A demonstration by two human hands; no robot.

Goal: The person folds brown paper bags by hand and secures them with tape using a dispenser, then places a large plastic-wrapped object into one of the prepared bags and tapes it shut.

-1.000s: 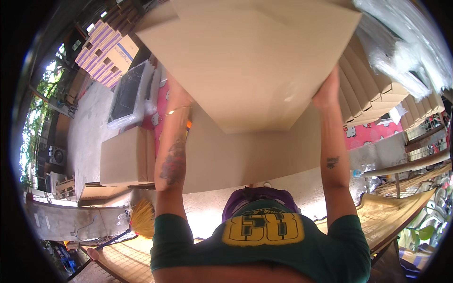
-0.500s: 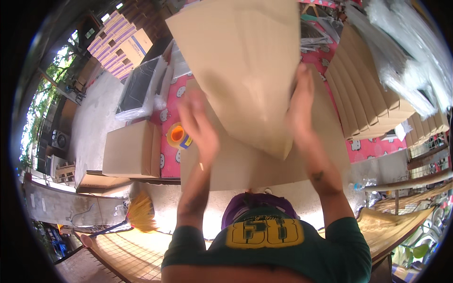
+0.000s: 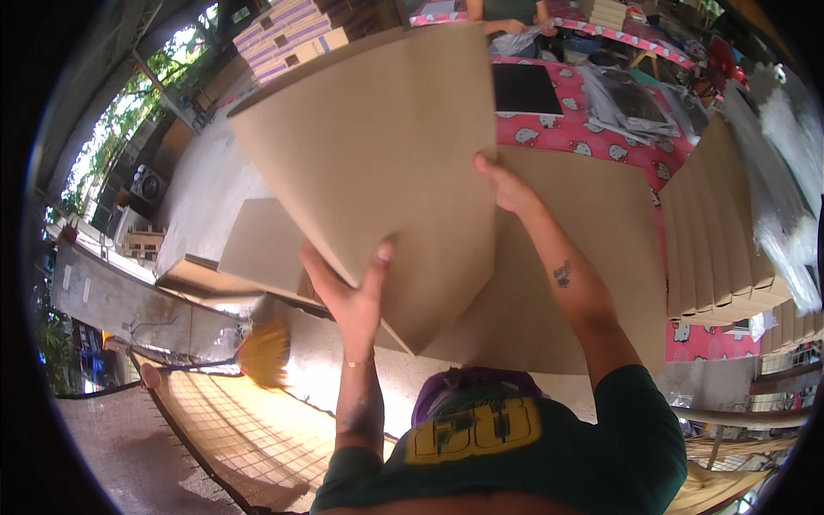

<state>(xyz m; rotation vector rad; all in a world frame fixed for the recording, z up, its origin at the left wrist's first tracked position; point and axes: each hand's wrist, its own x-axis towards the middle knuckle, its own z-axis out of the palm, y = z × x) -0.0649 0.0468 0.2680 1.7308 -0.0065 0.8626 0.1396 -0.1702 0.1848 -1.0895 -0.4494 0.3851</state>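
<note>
A large brown cardboard box (image 3: 378, 146) stands tilted in front of me between both hands. My left hand (image 3: 350, 287) is closed round its lower left edge, thumb on the broad face, the other fingers partly hidden behind the edge. My right hand (image 3: 508, 189) holds the box's right edge from the side, its fingers partly out of sight. Under and to the right of the box lies a wide flat cardboard sheet (image 3: 592, 266). The box's lower corner hangs near the sheet's front edge; I cannot tell whether they touch.
A row of folded cartons (image 3: 717, 232) stands at right, beside clear plastic wrapping (image 3: 785, 189). Farther back, a black panel (image 3: 525, 89) and bagged panels (image 3: 631, 103) lie on a pink cloth (image 3: 571, 137). Another person's hands (image 3: 524, 30) hold plastic. A broom (image 3: 264, 354) is at lower left.
The box has swung left and tilted. My left hand has shifted onto its lower left edge, with the thumb on the face. The tape roll seen at left earlier is now hidden.
</note>
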